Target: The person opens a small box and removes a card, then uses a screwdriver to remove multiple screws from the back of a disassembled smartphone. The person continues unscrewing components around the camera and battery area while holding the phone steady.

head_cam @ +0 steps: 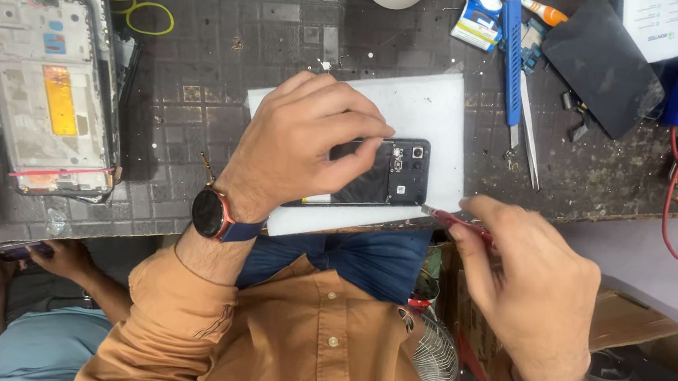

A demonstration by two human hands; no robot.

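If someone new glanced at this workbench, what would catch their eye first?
Mid-frame, the left hand presses on an opened dark phone lying on a white pad. The right hand holds a red-handled tool at the bench edge beside it. At far left lies a stripped pale phone frame.

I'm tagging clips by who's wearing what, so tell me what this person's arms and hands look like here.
Both arms are in orange-brown shirt sleeves, bunched back near the wrists. The left hand has a wristwatch on its wrist, with a round dark face, a coppery rim and a dark blue strap. The right hand is bare, with no watch or ring showing. No gloves on either hand.
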